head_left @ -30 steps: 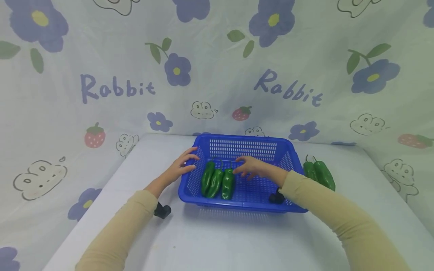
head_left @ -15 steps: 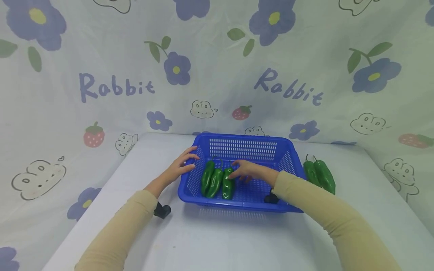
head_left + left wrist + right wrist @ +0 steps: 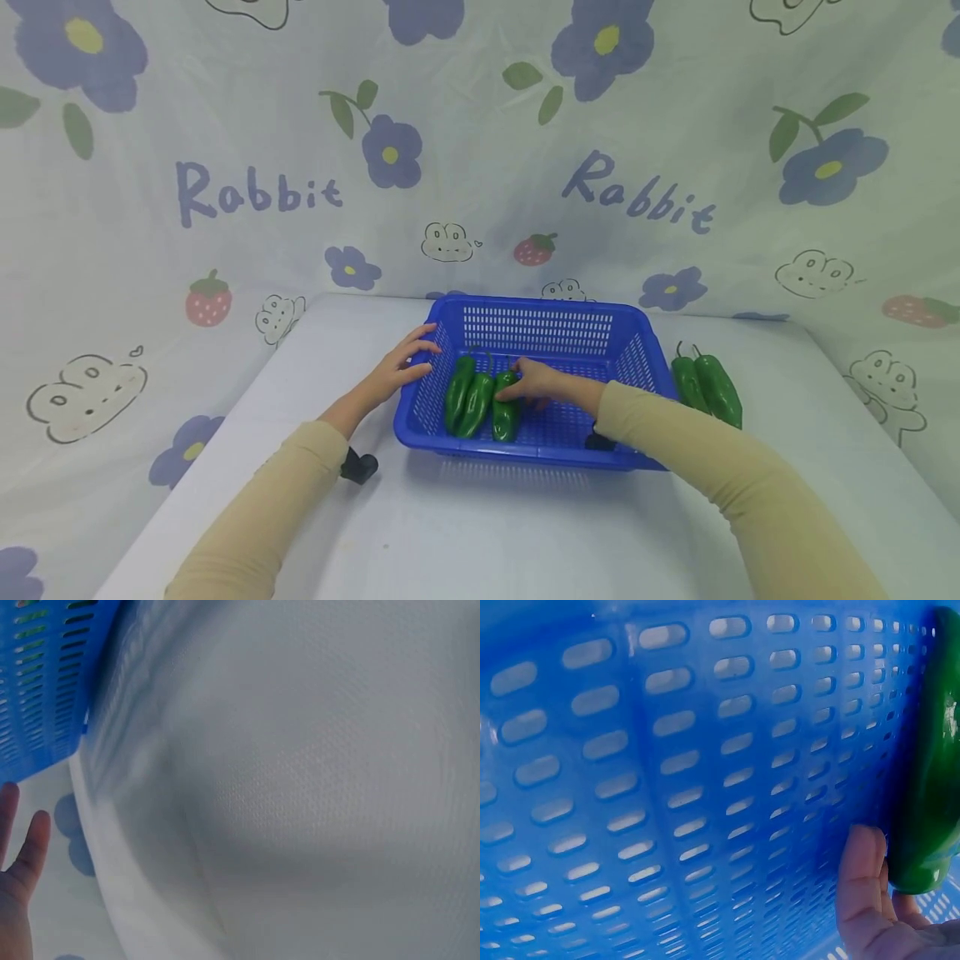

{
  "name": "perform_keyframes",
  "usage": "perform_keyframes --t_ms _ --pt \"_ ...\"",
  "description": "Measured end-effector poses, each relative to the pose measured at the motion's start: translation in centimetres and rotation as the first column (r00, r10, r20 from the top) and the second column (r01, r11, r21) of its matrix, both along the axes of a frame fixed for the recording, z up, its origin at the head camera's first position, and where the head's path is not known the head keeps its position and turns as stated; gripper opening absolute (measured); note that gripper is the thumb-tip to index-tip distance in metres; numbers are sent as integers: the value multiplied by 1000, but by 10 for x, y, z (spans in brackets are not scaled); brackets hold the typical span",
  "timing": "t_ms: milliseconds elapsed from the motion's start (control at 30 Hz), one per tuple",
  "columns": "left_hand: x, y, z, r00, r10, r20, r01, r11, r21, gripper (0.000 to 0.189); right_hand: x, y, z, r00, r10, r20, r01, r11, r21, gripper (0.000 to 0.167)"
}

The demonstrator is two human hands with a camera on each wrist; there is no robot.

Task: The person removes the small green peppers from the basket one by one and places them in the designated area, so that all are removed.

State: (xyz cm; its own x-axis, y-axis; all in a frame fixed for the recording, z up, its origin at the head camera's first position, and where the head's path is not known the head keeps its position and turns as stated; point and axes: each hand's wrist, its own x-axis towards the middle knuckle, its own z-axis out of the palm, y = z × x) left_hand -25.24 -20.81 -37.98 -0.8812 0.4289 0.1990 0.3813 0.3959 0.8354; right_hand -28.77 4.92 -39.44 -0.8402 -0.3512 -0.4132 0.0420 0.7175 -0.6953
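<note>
Inside the blue plastic basket (image 3: 525,454), several green peppers lie side by side. Two of them, the left pepper (image 3: 459,396) and the middle pepper (image 3: 477,407), sit close together by the left wall. My right hand (image 3: 538,381) reaches in over the basket and grips the rightmost green pepper (image 3: 506,419) near its stem end, thumb across its top. In the right wrist view the fingers (image 3: 862,892) bend along that pepper (image 3: 930,780). My left hand (image 3: 397,367) rests at the basket's left rim, fingers spread and relaxed; the left wrist view shows its fingertips at the basket edge.
Right of the basket, on the white table (image 3: 480,542), lie two more green peppers (image 3: 716,390), partly behind the right sleeve. A patterned cloth (image 3: 480,150) hangs behind. Dark wrist devices show by the left wrist and under the right sleeve.
My right hand has come down and left from above the rightmost pepper in the basket and has taken hold of it. The left hand stays at the rim.
</note>
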Motion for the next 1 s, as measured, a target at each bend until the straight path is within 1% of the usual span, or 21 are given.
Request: perform_keyframes --t_ms 233,500,600,733,867,1000 --pt "0 0 0 1000 -2 -10 2 1000 0 31 -1 -3 -1 1000 0 5 1 1000 -24 65" --pt "-2 -1 -2 1000 -4 -15 4 1000 -11 30 -2 -2 -1 1000 17 -23 -17 1000 -4 64" --pt "-11 -4 -13 1000 -3 -19 3 1000 -1 30 -4 1 -2 999 18 -36 -19 1000 -13 65" --pt "-22 -11 -29 1000 8 -22 -8 1000 -1 30 -7 4 -2 1000 4 -23 -5 999 -49 66" --pt "-23 -12 -32 1000 9 -28 -9 1000 -2 30 -9 10 2 1000 -9 -6 9 996 -87 67" --pt "-22 -12 -31 999 3 -38 -3 1000 3 30 -10 16 7 1000 -24 3 24 993 -117 68"
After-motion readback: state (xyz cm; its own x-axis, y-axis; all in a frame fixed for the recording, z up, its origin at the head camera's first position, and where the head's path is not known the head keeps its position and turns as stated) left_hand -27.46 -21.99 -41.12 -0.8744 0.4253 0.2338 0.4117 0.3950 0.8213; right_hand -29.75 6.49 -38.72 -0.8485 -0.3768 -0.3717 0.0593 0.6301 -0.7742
